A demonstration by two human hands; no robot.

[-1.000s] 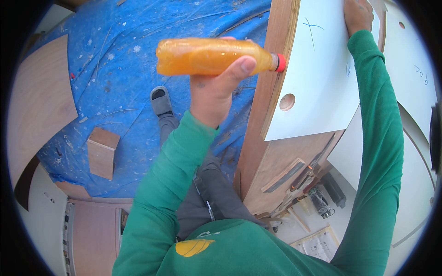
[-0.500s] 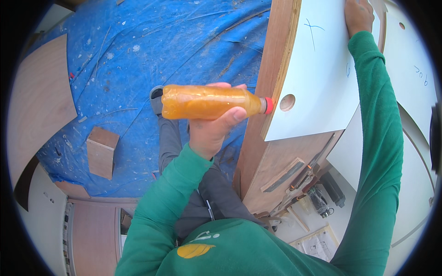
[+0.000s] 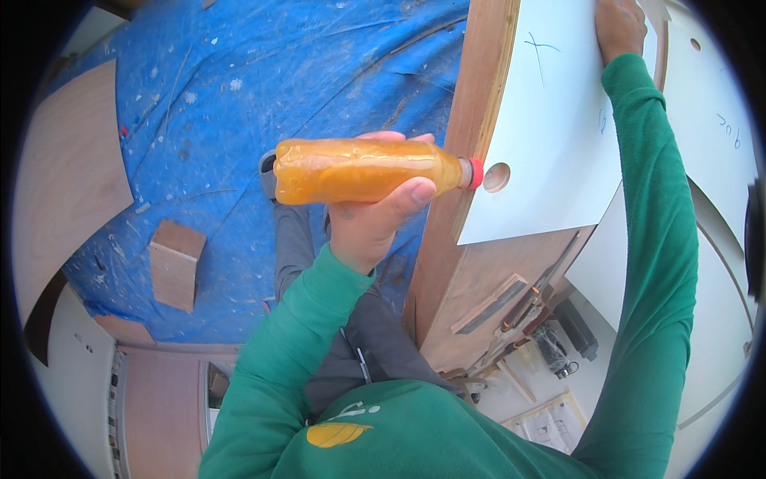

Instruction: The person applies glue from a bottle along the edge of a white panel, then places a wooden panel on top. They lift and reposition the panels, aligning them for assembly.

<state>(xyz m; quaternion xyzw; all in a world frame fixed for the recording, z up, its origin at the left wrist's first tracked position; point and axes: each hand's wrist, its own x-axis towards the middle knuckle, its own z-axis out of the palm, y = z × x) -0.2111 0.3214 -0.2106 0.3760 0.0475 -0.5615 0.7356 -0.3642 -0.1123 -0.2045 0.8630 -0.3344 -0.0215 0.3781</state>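
Observation:
My left hand (image 3: 375, 231) is wrapped round a plastic bottle (image 3: 343, 174) of cloudy orange stuff with a red cap. It lies nearly level, cap to the right, by the edge of a white-faced board (image 3: 550, 152). That board has a round hole and pen marks, and the cap overlaps its near-left edge in view. At the top right, my right hand (image 3: 621, 30) rests on or against the far part of the same board. Its fingertips run out of the picture, so their grip does not show.
Blue plastic sheeting (image 3: 239, 80) covers the floor, with a small wooden box (image 3: 177, 267) and a curved plywood sheet (image 3: 76, 184) at the left. Under the board, several hand tools (image 3: 523, 303), a clear bottle (image 3: 550, 347) and a paper drawing (image 3: 550, 423) lie on a lower surface.
The bottle has grown slightly larger in view, and its cap has shifted a little right and up. My right hand has barely moved.

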